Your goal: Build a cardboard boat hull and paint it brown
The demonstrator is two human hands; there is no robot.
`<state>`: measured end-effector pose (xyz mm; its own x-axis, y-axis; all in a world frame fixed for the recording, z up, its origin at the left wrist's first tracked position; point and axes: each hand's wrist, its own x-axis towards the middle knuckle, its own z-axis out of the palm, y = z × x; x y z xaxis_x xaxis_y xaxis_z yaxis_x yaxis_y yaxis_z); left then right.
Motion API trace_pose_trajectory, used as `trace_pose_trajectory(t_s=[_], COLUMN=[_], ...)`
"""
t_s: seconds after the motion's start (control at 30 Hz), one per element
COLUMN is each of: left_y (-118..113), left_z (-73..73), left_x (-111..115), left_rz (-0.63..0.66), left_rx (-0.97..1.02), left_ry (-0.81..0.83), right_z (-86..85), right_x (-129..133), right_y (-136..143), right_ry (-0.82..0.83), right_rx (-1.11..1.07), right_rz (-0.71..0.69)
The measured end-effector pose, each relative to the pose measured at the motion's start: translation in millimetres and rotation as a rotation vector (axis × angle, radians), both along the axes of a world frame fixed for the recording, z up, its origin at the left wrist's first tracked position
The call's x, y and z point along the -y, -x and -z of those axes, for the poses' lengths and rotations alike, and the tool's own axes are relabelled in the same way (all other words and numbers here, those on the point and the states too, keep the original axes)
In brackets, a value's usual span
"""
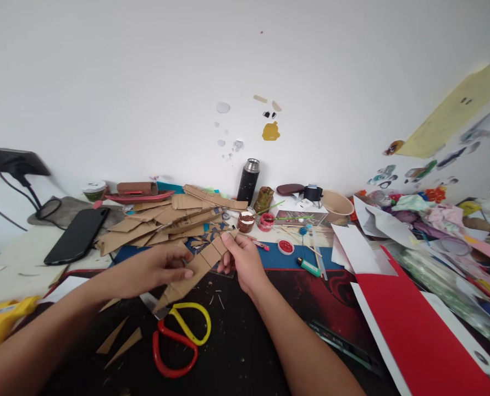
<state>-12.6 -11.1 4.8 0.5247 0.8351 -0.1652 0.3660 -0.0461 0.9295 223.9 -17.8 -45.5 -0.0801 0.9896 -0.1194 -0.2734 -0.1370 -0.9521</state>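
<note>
A long strip of brown cardboard with several crosswise crease lines slants over the dark mat. My right hand pinches its upper end between thumb and fingers. At the strip's left edge is my left hand, thumb lying over the cardboard and fingers curled at its far side. Below the strip lie scissors with one red and one yellow handle loop; the strip covers part of their blades. Two thin cardboard slivers rest on the mat left of the scissors.
A heap of cardboard pieces lies behind my hands, beside a black phone. Further back stand a black flask and small paint jars. Red card and white paper lie at right; a yellow tool lies at left.
</note>
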Motion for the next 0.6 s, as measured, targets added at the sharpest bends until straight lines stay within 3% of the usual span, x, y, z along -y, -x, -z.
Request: trace_pose_trajectory(t_s=[0.13, 0.37, 0.53, 0.6], left_y=[-15.5, -22.2, -27.7, -23.6], left_z=[5.1, 3.3, 5.7, 4.3], left_x=[8.3, 0.8, 2.4, 0.6], left_rz=[0.068, -0.354, -0.295, -0.330], left_rx=[-0.061, 0.245, 0.279, 0.269], left_ry=[-0.071, 0.125, 0.138, 0.095], right_z=[0.9, 4.6, 10.0, 9.6], right_x=[1.2, 10.1, 15.5, 15.7], right_y=[0.7, 11.4, 15.4, 13.5], right_ry=[-0.035, -0.080, -0.073, -0.065], right_rx=[0.006, 0.114, 0.224, 0.247], right_rz=[-0.068, -0.280, -0.327, -0.342])
